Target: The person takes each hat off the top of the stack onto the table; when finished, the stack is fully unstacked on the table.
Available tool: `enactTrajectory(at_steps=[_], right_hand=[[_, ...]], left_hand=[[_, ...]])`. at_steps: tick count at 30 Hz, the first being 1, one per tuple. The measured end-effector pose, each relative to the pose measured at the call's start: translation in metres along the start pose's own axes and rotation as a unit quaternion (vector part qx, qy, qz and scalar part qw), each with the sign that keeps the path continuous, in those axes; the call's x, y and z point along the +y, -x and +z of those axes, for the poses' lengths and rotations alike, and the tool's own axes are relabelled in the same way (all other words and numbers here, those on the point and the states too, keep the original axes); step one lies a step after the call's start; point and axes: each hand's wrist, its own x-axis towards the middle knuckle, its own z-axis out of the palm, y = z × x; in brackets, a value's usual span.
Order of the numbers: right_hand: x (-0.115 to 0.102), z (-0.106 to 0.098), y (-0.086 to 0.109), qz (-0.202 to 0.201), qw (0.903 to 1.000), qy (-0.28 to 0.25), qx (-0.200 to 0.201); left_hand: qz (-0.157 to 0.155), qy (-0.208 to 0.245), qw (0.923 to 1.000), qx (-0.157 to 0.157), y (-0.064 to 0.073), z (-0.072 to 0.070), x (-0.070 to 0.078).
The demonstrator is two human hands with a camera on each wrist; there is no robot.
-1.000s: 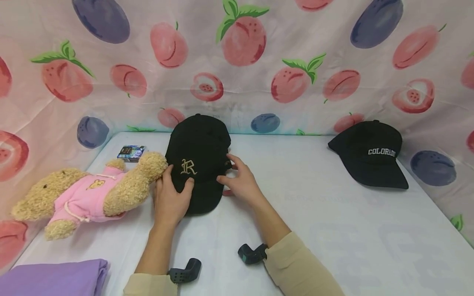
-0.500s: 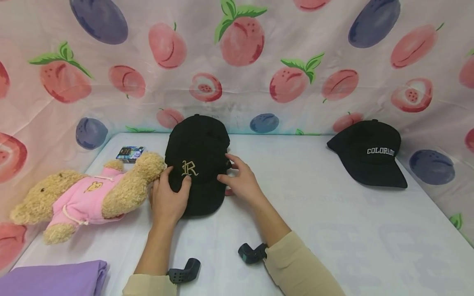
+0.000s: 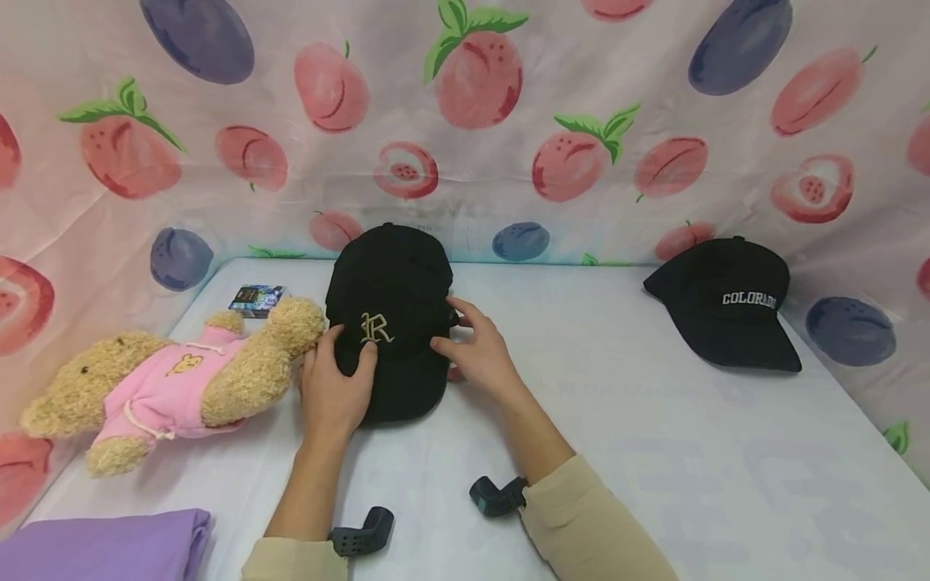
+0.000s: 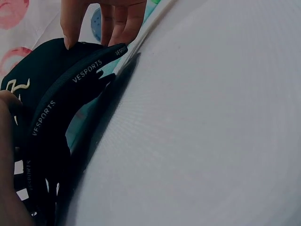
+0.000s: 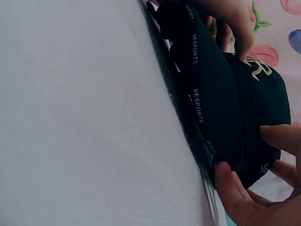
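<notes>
The person's left hand (image 3: 337, 395) and right hand (image 3: 479, 355) are bare, and the left sleeve (image 3: 294, 559) and right sleeve (image 3: 592, 524) are plain light tan. By the left sleeve's edge is a small black gadget (image 3: 363, 532), bent like an elbow, with tiny holes in its side. The other black gadget (image 3: 497, 496), by the right sleeve, is bent too and has a little green patch near its tip.

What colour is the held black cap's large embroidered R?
The R is pale gold, clearest in head view.

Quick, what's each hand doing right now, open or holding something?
Left hand: closed, holding the gold-lettered black cap at one side.
Right hand: closed, holding the same cap's other side.
</notes>
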Motion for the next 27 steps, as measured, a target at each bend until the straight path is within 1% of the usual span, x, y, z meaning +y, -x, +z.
enactTrajectory(at_steps=[9, 21, 27], right_hand=[[0.0011, 0.0004, -0.0016, -0.006, 0.9997, 0.021, 0.009], [-0.0026, -0.0039, -0.0005, -0.015, 0.999, 0.034, 0.024], [-0.0045, -0.0065, 0.0001, -0.015, 0.9993, 0.024, 0.024]], left_hand=[[0.002, 0.013, 0.9999, 0.006, 0.0022, 0.0012, 0.0021], [0.019, 0.048, 0.9979, 0.039, 0.0035, 0.0055, 0.0033], [0.032, 0.061, 0.996, 0.056, 0.0037, 0.0083, 0.0035]])
